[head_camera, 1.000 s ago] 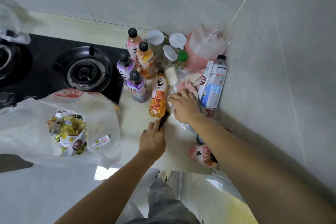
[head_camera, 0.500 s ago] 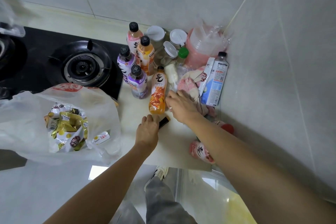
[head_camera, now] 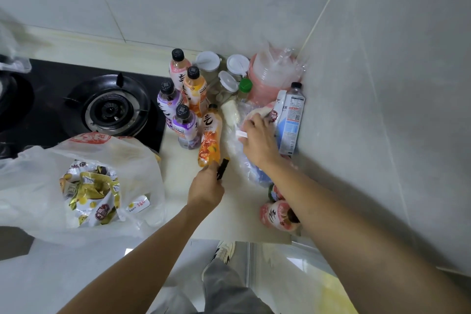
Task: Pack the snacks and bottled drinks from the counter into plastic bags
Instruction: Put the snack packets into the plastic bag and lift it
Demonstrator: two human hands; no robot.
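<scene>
Head view: your right hand (head_camera: 260, 139) pinches a clear plastic bag (head_camera: 239, 153) beside the water bottle (head_camera: 290, 120). Left hand (head_camera: 206, 187) grips the orange bottle (head_camera: 210, 139) base, just ahead. Step: bagging drinks. Next, open the bag and slide the bottle in.

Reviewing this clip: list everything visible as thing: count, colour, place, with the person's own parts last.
Upright drink bottles: four, two purple, one pink, one orange, black caps, beside the stove.
Lying orange bottle: one, counter centre.
Lying pink bottle: one, counter front edge, under the right forearm.
Clear water bottle: one, blue-white label, against the right wall.
White-lidded jars: three, clear, back corner.
Green-capped bottle: one, by the jars.
Pink cup stack in wrap: one, corner.
White plastic bag of snack packets: one, left counter.
Crumpled clear plastic bag: one, under the right hand.
Gas burner: one, black, left.
Left hand: holds a black object.
Right hand: grips the clear bag.
</scene>
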